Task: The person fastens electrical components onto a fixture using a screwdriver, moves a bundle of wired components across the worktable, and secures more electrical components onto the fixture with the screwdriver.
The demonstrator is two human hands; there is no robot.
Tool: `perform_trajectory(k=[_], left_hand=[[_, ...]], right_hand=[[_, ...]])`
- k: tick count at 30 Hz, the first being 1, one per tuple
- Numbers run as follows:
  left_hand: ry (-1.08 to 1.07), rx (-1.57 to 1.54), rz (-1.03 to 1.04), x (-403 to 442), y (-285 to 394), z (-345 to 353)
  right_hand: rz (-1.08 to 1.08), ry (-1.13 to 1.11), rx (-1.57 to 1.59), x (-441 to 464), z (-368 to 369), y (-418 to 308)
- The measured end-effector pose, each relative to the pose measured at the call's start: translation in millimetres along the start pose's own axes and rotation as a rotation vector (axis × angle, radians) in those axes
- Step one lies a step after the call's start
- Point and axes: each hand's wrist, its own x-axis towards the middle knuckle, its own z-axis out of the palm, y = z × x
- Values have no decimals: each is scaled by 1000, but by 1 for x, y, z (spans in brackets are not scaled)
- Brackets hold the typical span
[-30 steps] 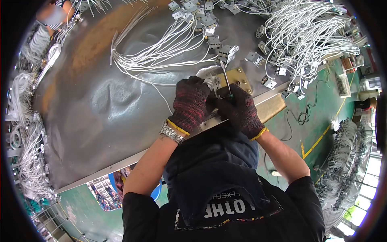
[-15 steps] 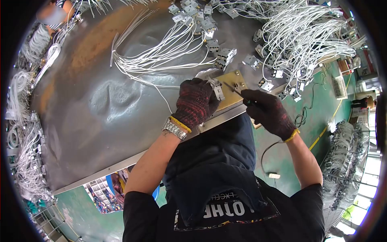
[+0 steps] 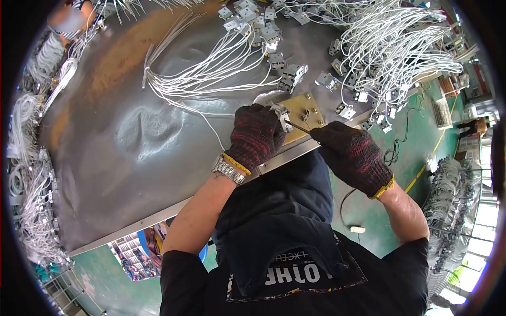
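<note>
My left hand (image 3: 256,134), in a dark red-flecked glove, is closed around a small grey metal connector housing (image 3: 283,117) at the table's near edge. A white wire runs left from this hand. My right hand (image 3: 352,154), gloved alike, grips a thin dark-shafted tool that looks like a screwdriver (image 3: 298,126); its handle is hidden in the fist. Its tip points left and meets the side of the housing, though exact contact is hard to make out. Beneath and beside the housing lies a brass-coloured plate (image 3: 295,136) with several bolts.
On the metal table (image 3: 105,179), a bundle of white wires (image 3: 211,79) ends in grey housings (image 3: 291,77). A larger wire heap (image 3: 395,42) lies at right. More wires (image 3: 39,210) line the left side. A person (image 3: 79,13) is at upper left, another (image 3: 477,126) far right.
My right hand has turned and lowered slightly, bringing the screwdriver's tip left from over the brass plate to the housing. My left hand keeps its hold almost unmoved.
</note>
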Motion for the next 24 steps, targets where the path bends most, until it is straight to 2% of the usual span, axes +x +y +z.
perform_trajectory(k=[10, 14, 20, 23, 24], left_hand=[[-128, 59, -49, 5, 4, -1], [-32, 49, 7, 2, 1, 5], [-148, 90, -44, 7, 6, 0], [-138, 138, -38, 4, 8, -3], [-77, 72, -18, 3, 5, -1]], right_hand=[[-2, 31, -13, -3, 13, 5], [-5, -63, 67, 7, 0, 11], [23, 84, 54, -2, 17, 9], [23, -9, 136, -1, 8, 19], [19, -3, 138, -2, 10, 22]])
